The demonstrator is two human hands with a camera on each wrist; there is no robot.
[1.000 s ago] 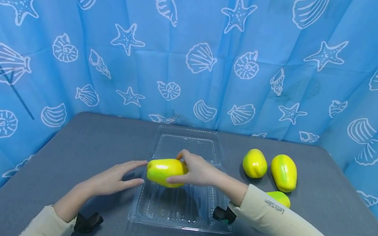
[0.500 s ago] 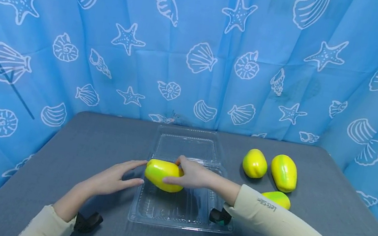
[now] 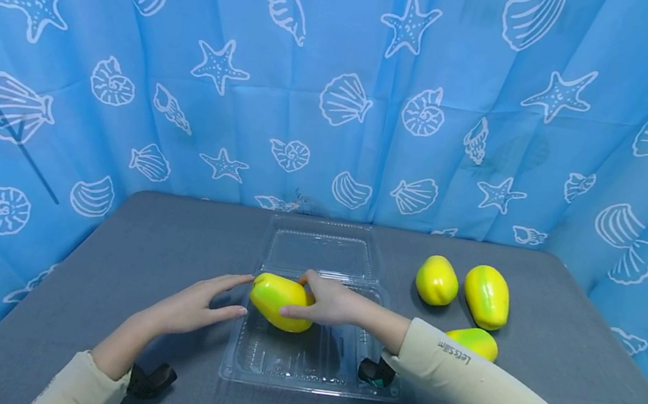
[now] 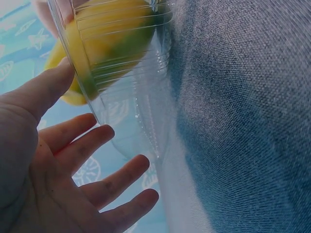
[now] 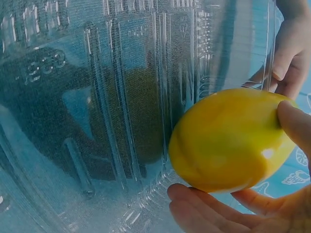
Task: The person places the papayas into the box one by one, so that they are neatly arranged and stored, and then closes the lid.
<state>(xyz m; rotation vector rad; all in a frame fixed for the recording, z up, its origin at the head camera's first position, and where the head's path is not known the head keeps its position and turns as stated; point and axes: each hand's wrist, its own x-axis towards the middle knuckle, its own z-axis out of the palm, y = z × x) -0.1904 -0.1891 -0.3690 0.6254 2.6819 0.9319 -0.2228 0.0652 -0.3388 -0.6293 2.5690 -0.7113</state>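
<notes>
A glossy yellow-green papaya (image 3: 276, 302) is tilted over the left part of a clear plastic clamshell box (image 3: 307, 389). My right hand (image 3: 335, 301) grips its right end, thumb on the near side and fingers round the far side. In the right wrist view the papaya (image 5: 228, 141) lies against the box's ribbed floor near the side wall. My left hand (image 3: 186, 307) is at the box's left rim, fingers spread and extended. Through the clear wall, the left wrist view shows the papaya (image 4: 112, 48) beside the left thumb.
Three more papayas lie on the grey table (image 3: 180, 229) to the right: one upright-looking (image 3: 436, 280), a longer papaya (image 3: 486, 297) beside it, and a papaya (image 3: 476, 341) partly behind the right sleeve. The box's lid (image 3: 319, 252) is folded back toward the blue curtain (image 3: 336, 126).
My right hand has lowered the papaya toward the box floor and tilted it, its right end dropping toward me. The left hand has stayed at the rim.
</notes>
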